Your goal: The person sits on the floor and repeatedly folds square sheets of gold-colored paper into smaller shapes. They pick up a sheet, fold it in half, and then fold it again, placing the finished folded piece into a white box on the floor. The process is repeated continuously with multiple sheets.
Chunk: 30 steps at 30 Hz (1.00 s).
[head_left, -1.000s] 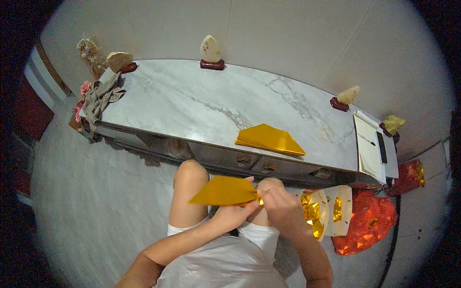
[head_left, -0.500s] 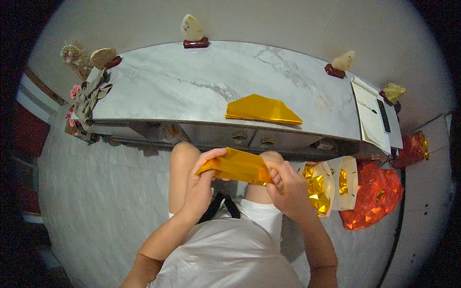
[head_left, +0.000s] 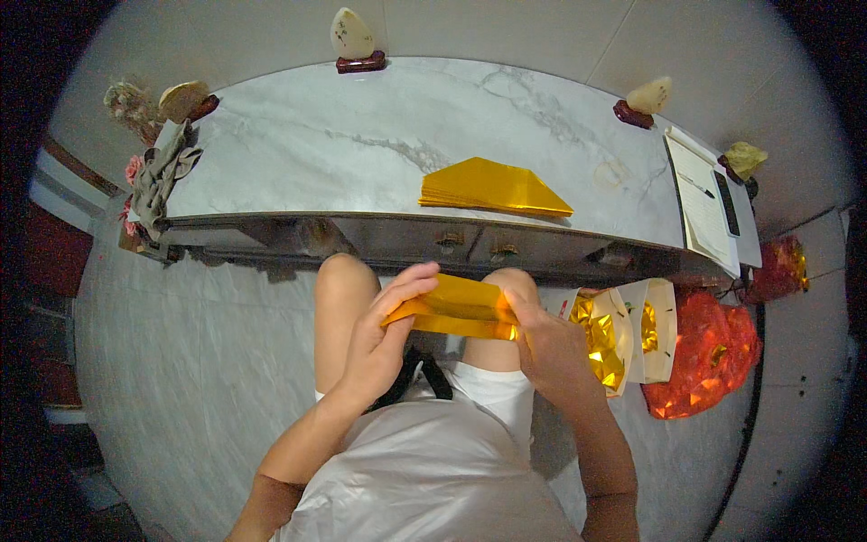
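Note:
Above my lap, a shiny gold foil paper (head_left: 456,307) is stretched between both hands, with a lengthwise crease and a lower flap along its near side. My left hand (head_left: 384,330) grips its left end, fingers over the top and thumb beneath. At the right end, my right hand (head_left: 546,339) is closed on the paper, its fingertips partly hidden behind the hand. Beyond them, a stack of folded gold foil papers (head_left: 492,187) lies at the near edge of the marble-topped cabinet (head_left: 316,172).
Right of my knees stand paper bags (head_left: 623,348) holding gold folded pieces, beside a red plastic bag (head_left: 709,352). On the cabinet are a notepad (head_left: 700,203) with a pen, a dark phone (head_left: 725,203), grey gloves (head_left: 167,176) and several stones on stands, one a pale stone (head_left: 352,34).
The foil paper has turned more level and now shows a lengthwise fold with a flap along its near side. My left fingers have shifted further over its top. The view has tilted slightly.

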{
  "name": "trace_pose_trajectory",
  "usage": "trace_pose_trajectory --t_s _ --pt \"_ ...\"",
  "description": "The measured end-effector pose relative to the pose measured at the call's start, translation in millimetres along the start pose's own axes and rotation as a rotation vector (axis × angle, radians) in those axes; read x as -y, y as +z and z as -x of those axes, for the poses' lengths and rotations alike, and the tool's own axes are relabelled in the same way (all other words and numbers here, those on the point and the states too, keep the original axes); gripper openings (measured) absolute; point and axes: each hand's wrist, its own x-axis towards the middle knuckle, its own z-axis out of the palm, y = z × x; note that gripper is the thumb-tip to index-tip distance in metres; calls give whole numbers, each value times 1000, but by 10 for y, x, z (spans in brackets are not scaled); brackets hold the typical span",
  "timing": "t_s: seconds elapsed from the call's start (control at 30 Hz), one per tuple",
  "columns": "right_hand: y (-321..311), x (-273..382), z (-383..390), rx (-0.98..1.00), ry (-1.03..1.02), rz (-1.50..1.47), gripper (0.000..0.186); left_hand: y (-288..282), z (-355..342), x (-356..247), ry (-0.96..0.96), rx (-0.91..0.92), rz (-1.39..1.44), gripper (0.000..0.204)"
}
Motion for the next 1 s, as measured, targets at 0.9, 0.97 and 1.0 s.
trace_pose_trajectory --t_s 0.9,0.97,1.0 --pt "253 -160 57 -154 -102 -288 25 8 67 47 -102 35 -197 30" --pt "269 -152 62 -170 -104 -322 24 25 99 46 -114 43 -246 30" --pt "288 -148 61 -196 -120 -331 23 33 115 55 -117 36 -254 30"
